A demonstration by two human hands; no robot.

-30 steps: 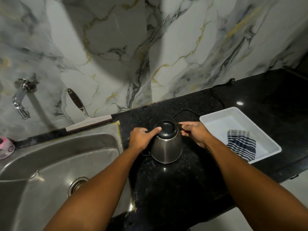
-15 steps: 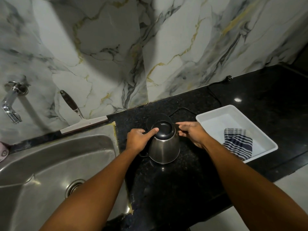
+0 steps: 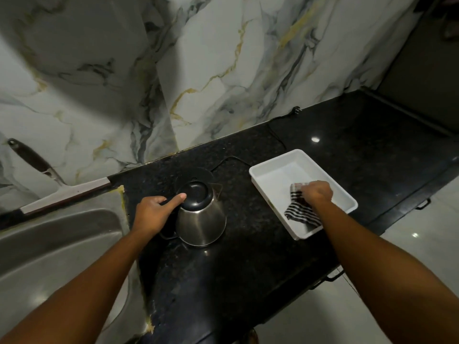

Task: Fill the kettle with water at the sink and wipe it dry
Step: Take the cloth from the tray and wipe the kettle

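Now standing upright on the black granite counter (image 3: 248,256): steel kettle (image 3: 202,219), black lid (image 3: 196,196) closed, spout pointing far-right, just right of the sink (image 3: 57,249). Left hand (image 3: 155,214) wrapped around the kettle's handle on its left side, thumb stretched flat across the lid's near-left edge. Handle itself mostly hidden under the palm. Behind the kettle, partly covered by it, round black base (image 3: 192,176) with a cord (image 3: 228,160) trailing toward the far wall.

Well right of the kettle, white tray (image 3: 270,170) lying on the counter, tilted diagonally. Inside it, near corner, striped cloth (image 3: 299,214), dark and white, crumpled. Right hand (image 3: 318,194) down in the tray, fingers curled and clenched on the cloth's far end; rest of the cloth lying on the tray floor, partly beneath the forearm.

Far left, squeegee (image 3: 64,194) with a dark handle leaning against the marble wall (image 3: 211,70), blade resting along the counter edge behind the sink. Second cord and plug (image 3: 296,111) lying at the wall's foot, far right.
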